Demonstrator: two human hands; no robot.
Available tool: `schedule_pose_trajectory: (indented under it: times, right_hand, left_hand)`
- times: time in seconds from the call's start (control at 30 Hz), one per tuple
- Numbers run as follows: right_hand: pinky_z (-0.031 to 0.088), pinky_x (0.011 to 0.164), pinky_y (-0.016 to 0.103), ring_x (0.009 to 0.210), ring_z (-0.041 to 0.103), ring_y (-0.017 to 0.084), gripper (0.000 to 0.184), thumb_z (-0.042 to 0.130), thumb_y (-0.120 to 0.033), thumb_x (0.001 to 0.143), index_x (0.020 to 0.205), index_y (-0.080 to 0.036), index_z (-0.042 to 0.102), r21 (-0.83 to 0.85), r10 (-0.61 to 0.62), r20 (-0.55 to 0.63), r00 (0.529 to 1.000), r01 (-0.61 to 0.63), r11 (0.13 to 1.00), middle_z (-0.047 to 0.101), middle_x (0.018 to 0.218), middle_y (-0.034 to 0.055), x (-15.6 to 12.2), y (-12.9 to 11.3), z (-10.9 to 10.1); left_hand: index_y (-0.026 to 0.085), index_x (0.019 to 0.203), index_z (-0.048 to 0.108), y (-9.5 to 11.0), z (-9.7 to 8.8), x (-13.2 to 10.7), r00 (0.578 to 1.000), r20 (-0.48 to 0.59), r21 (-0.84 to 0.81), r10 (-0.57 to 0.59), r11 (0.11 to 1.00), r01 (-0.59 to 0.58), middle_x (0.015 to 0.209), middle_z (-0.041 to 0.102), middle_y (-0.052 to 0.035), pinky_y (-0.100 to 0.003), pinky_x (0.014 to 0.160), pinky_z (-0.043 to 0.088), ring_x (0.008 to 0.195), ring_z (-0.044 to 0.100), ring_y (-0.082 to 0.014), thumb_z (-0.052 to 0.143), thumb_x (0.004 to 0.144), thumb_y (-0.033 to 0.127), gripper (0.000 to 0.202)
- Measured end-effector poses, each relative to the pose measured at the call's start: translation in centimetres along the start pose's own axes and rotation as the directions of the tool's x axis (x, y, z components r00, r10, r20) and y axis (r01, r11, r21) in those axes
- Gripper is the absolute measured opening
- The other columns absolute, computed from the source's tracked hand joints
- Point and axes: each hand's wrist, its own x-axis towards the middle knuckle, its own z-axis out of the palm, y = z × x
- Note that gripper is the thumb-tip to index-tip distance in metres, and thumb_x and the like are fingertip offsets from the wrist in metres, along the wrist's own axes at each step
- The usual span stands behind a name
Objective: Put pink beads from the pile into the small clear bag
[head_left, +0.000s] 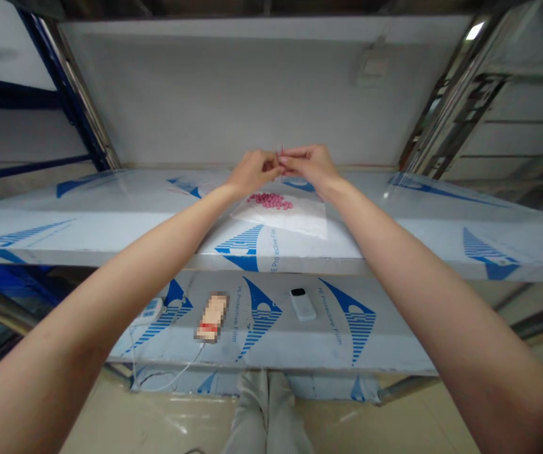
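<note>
My left hand (253, 171) and my right hand (309, 165) meet fingertip to fingertip above the upper steel shelf (110, 214). Both are closed in a pinch on a small thin reddish item (281, 152) that I cannot make out. Just below the hands lies a clear plastic bag (294, 217) flat on the shelf. A cluster of several small pink pieces (271, 200) sits on the bag's far part.
The shelf is covered in protective film with blue print. On the lower shelf (299, 353) lie a small white device (302, 303), a blurred-out card (213, 317) and a white box with a cable (152, 310). Metal uprights (82, 94) stand at both sides.
</note>
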Motion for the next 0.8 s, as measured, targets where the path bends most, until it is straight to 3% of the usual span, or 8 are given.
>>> schedule_pose_trajectory:
  times: [0.17,0.27,0.53,0.7,0.8]
  right_hand:
    - [0.059,0.085,0.033,0.087,0.072,0.016,0.035,0.065,-0.012,0.083,0.118,-0.019,0.067,0.038,0.039,0.059,0.997,-0.042,0.998,0.076,0.087,0.0035,-0.4,-0.4,0.0]
    - [0.058,0.087,0.032,0.087,0.072,0.016,0.042,0.065,-0.010,0.083,0.124,-0.017,0.064,0.044,0.055,0.088,0.995,-0.059,0.997,0.076,0.088,0.0045,-0.5,-0.5,0.0]
    - [0.058,0.085,0.032,0.082,0.072,0.016,0.016,0.070,-0.006,0.077,0.090,-0.015,0.074,0.128,0.080,0.080,0.994,-0.090,0.988,0.076,0.088,0.0067,0.2,-0.2,-0.5]
    - [0.058,0.081,0.031,0.076,0.071,0.014,0.012,0.069,-0.006,0.077,0.081,-0.015,0.075,0.113,0.070,0.069,0.995,-0.077,0.991,0.076,0.082,0.0060,0.1,-0.3,-0.4]
    - [0.059,0.078,0.028,0.074,0.071,0.014,0.012,0.071,-0.006,0.074,0.082,-0.015,0.075,0.085,0.060,0.056,0.997,-0.065,0.994,0.076,0.081,0.0058,0.1,-0.2,-0.2]
  left_hand:
    - [0.017,0.073,0.062,0.5,-0.5,-0.4,1.000,0.030,0.165,-0.003,0.986,-0.002,0.067,0.063,-0.0014,-0.026,0.068,0.040,0.065,0.056,-0.0142,0.046,0.091,0.027,0.026]
    - [0.018,0.076,0.061,0.3,-0.7,-0.5,0.998,0.065,0.142,0.007,0.990,-0.017,0.070,0.064,-0.0021,-0.027,0.067,0.038,0.066,0.056,-0.0153,0.040,0.093,0.027,0.028]
    - [0.019,0.090,0.065,0.3,-0.8,-0.6,0.996,0.090,-0.019,-0.025,0.999,0.027,0.089,0.069,-0.0055,-0.025,0.067,0.046,0.074,0.061,-0.0162,0.039,0.093,0.032,0.030]
    - [0.018,0.078,0.063,0.8,-0.8,-0.7,0.999,0.031,0.172,-0.017,0.985,0.011,0.083,0.068,-0.0057,-0.027,0.070,0.045,0.070,0.058,-0.0156,0.041,0.092,0.029,0.028]
    - [0.019,0.080,0.064,1.2,-1.0,-0.8,0.998,0.036,0.296,-0.056,0.954,0.043,0.079,0.069,-0.0058,-0.027,0.064,0.041,0.068,0.059,-0.0172,0.039,0.093,0.032,0.031]
